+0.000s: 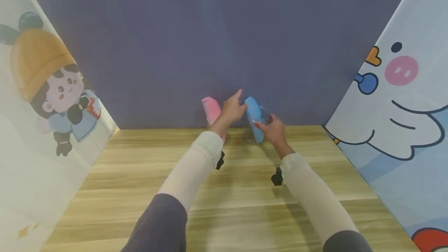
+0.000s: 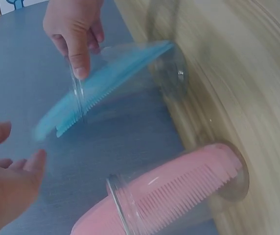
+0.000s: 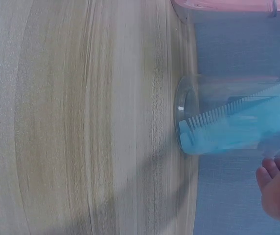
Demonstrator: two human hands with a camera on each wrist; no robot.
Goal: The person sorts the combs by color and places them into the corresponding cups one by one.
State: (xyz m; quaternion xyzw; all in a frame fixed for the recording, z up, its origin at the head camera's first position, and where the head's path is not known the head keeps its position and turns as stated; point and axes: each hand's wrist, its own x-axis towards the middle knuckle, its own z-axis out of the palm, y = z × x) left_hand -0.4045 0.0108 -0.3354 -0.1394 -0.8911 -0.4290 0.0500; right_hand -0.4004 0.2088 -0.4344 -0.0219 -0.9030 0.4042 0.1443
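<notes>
At the left edge of the head view hangs a curtain (image 1: 42, 100) printed with a cartoon child in an orange hat, and below it a wooden table (image 1: 224, 213) fills the lower half of the frame, running back to a dark blue wall (image 1: 210, 42) across the top. Just left of centre, at the back edge of the table, a pink comb (image 1: 211, 110) stands in a clear glass (image 2: 179, 196); the left wrist view shows its teeth inside the glass and its top sticking out past the rim. The left hand (image 1: 232, 109) is raised right beside it, between the pink comb and a blue comb (image 1: 254, 118), with its fingers loose and spread and one pointing up; in the left wrist view its fingertips are clear of both combs, so it holds nothing. The blue comb leans tilted in a second clear glass (image 3: 228, 115), a little right of centre, near the first glass but apart from it. The right hand (image 1: 274, 130) holds this second glass at the rim, thumb and fingers pinching its edge as the left wrist view shows. Along the right side of the frame hangs a pale blue curtain (image 1: 402, 119) with a cartoon animal with a pink cheek.
</notes>
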